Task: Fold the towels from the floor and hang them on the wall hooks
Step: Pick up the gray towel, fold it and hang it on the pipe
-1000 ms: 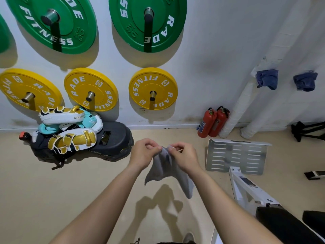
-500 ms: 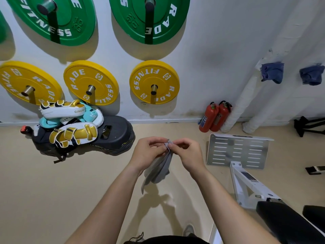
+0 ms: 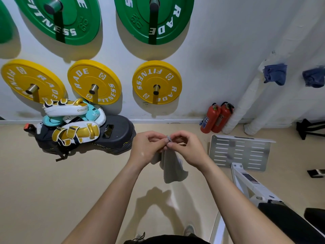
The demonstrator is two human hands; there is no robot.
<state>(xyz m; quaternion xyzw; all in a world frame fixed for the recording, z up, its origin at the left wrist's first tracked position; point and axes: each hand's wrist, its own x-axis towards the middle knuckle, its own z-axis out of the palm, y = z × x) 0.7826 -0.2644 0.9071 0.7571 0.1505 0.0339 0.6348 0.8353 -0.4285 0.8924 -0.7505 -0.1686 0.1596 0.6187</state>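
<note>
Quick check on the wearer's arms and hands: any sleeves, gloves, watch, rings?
Nothing worn that shows. The left hand and right hand are bare: no gloves, no rings visible. Both forearms are bare down to the frame's lower edge, with no sleeves, watch or wristband in view.

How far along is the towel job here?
Done: one blue towel and a second blue towel hang on the wall at right. In hand: left hand and right hand pinch the top of a grey towel that hangs folded below them. Left: hanging it up. No other towel shows on the floor.
</note>
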